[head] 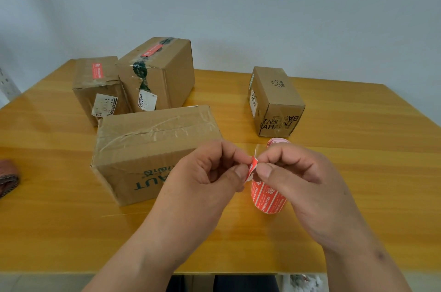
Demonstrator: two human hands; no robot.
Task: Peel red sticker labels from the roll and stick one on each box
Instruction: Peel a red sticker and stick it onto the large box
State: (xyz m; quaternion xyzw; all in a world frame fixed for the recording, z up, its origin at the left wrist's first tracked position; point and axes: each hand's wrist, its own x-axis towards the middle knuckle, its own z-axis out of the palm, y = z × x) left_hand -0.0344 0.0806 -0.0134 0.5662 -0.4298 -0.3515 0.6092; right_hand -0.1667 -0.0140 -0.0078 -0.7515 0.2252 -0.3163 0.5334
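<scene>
My left hand (210,172) pinches the lifted end of a red sticker label (253,168) between thumb and forefinger. My right hand (298,177) grips the red label roll (267,198) and pinches its clear backing strip just right of the label. A large taped box (152,146) with no red label on its top lies left of my hands. Behind it stand two boxes, the left one (100,86) and a taller one (160,72), each with a red label on top. A small printed box (274,100) stands at the back right, no red label visible.
The wooden table (358,172) ends close to my body at the bottom. A dark reddish object (7,177) lies at the far left edge. A pale wall rises behind the table.
</scene>
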